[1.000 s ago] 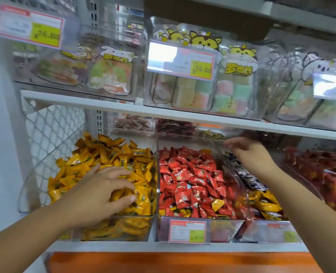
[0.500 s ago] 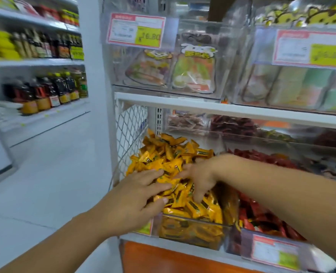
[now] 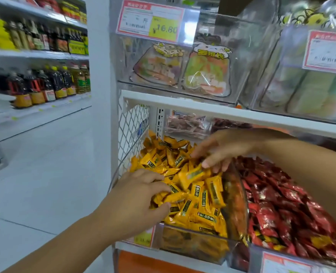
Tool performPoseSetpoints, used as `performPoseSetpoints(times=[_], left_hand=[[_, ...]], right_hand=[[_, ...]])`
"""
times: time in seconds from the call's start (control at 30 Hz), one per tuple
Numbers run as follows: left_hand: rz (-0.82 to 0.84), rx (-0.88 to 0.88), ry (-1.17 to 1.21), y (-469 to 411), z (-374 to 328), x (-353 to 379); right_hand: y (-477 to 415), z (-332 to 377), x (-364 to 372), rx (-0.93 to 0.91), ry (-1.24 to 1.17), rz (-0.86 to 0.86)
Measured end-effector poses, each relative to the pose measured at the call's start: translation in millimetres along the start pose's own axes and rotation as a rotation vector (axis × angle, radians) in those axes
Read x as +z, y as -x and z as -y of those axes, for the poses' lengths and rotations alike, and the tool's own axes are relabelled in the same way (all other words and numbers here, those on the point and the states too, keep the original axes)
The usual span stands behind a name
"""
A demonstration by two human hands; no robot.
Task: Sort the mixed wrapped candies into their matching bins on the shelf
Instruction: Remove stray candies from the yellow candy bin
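At the front left corner of the clear bin (image 3: pixel 192 246), the left hand (image 3: pixel 137 196) pinches yellow candies (image 3: pixel 202 196) between curled fingers and thumb. Farther back, the right hand (image 3: pixel 222 150) spreads its fingers, tips touching the heap. Red candies (image 3: pixel 281 203) lie just beside it.

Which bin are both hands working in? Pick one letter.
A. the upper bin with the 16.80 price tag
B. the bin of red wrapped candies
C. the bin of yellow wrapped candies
C: the left hand curls over and the right hand touches the yellow wrapped candies in the clear bin; the red wrapped candies lie to its right.
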State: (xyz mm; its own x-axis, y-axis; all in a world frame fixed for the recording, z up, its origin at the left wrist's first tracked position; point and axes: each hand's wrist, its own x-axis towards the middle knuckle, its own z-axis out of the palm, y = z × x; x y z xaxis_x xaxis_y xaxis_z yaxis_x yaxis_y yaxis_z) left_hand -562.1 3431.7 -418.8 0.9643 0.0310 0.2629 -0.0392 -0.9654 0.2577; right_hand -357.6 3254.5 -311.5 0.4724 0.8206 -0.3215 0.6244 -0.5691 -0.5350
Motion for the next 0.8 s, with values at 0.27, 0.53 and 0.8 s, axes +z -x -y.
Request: performPoseSetpoints(times=[0.27, 0.53, 0.8], left_hand=[[-0.141, -0.049, -0.011, -13, 1, 4], [0.023, -0.104, -0.037, -20, 0, 3], [0.218, -0.047, -0.097, -23, -12, 1]], right_hand=[[-77, -11, 39, 0.348, 0.452, -0.140], [-11, 8, 82, 0.213, 0.655, 0.049], [37, 34, 82, 0.076, 0.720, 0.208]])
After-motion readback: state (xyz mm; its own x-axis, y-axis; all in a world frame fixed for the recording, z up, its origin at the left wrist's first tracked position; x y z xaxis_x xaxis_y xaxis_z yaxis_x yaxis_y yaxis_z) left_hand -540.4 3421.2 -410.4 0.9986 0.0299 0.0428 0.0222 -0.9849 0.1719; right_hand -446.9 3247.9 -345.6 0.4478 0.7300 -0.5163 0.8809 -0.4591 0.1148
